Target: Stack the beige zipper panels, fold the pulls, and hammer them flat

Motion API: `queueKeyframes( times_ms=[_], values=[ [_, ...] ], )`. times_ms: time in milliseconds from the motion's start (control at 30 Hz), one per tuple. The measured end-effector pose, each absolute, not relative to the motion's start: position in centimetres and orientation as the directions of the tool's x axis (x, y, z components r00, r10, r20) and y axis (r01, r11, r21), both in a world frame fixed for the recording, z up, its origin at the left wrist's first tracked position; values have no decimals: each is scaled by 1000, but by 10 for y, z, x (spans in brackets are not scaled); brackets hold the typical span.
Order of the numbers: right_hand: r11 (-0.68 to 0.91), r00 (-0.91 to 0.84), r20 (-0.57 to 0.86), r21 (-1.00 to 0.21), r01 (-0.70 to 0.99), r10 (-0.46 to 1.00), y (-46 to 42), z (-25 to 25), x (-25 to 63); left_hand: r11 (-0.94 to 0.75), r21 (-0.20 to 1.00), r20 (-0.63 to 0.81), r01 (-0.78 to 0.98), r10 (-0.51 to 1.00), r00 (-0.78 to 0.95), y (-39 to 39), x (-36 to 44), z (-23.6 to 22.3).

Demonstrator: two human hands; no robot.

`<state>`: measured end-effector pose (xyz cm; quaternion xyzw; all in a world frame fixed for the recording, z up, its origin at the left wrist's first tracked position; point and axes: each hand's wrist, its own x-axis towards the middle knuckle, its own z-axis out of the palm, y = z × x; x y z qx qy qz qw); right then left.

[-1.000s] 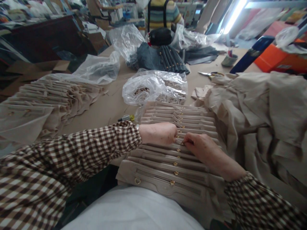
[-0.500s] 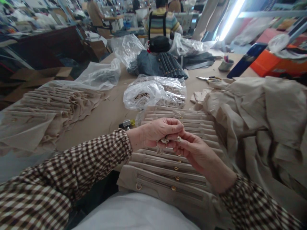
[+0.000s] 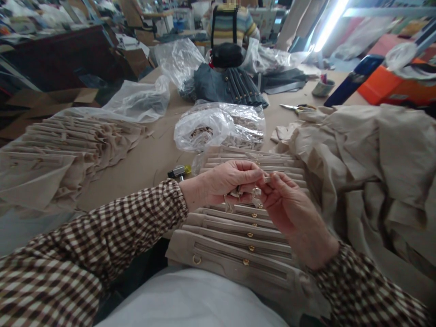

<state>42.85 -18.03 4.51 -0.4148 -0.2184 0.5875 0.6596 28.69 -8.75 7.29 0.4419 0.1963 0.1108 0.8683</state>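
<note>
Left hand [image 3: 228,177] and right hand [image 3: 294,213] meet over the middle of the tabletop [image 3: 163,143], fingertips closed narrowly together on a small pale piece [image 3: 267,180]; whether it is cloth or metal, I cannot tell. At the far left lies a pile of beige zipped panels [image 3: 68,141], partly under clear plastic. Next comes a small black-and-silver tool [image 3: 177,172], just beside the left wrist. The left hand's lower fingers are curled around some small beige strips [image 3: 230,205], which hang out below. Under both hands, overlapping beige panels [image 3: 238,247] run in a row toward the body, with zips and gold-coloured fittings [image 3: 245,262]; a bagged bundle [image 3: 204,129] sits beyond them, and dark blue panels [image 3: 238,86] farther back. The step in hand looks like fine fingertip work on the little piece, held above the row. From here, I judge, the next move calls for a steady pinch and a firm curl around the spare strips so that none drop. To the right are open scissors [image 3: 302,108], a heap of beige fabric [image 3: 357,150] and an orange box [image 3: 398,88], whose pale label is too blurred to read. No brand or writing is legible.
</note>
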Motion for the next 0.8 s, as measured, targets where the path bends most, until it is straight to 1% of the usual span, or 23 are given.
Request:
queueKeyframes(
  times_ms=[67,100,133,167,200,233,267,300,333,400,467,500,567,600,667,733,800],
  values=[
    [-7,288,-141,-906,-422,947,-183,49,437,564,825,-309,44,385,870,-87,285,69],
    [-5,302,-94,-959,-285,948,-185,50,441,542,835,-350,93,393,850,-88,284,67],
    [-6,294,-37,-994,-107,955,-189,50,444,511,846,-389,150,401,829,-88,283,66],
    [-3,261,23,-995,99,965,-192,49,447,470,857,-423,212,408,809,-89,282,64],
    [12,208,78,-953,303,975,-196,48,449,420,865,-451,275,409,794,-91,281,64],
    [39,145,122,-879,476,982,-200,46,451,364,870,-468,332,399,788,-92,280,64],
    [77,80,157,-793,604,984,-204,44,452,306,873,-477,379,383,791,-94,279,64],
    [120,21,184,-715,688,983,-207,41,452,254,874,-483,414,360,798,-96,279,65],
    [165,-35,206,-656,737,978,-210,38,451,214,872,-489,440,335,805,-98,279,66],
    [243,-128,230,-593,767,965,-214,35,449,165,867,-498,469,292,817,-101,279,66],
    [260,-160,216,-602,755,963,-215,35,448,116,866,-499,487,279,820,-102,279,65],
    [235,-148,187,-637,734,971,-215,36,448,82,864,-498,497,282,820,-102,280,64],
    [120,-100,72,-746,655,992,-214,38,452,-18,848,-497,529,315,808,-100,281,63],
    [48,-76,2,-789,612,997,-213,38,454,-93,832,-491,547,337,803,-99,282,62],
    [-55,-57,-102,-835,547,993,-212,34,459,-274,781,-458,562,362,812,-97,285,62],
    [-88,-48,-128,-867,490,991,-212,28,462,-426,717,-426,551,358,831,-97,289,62],
    [-105,-60,-140,-911,398,988,-213,22,461,-494,684,-409,536,349,843,-98,293,62]
  ],
)
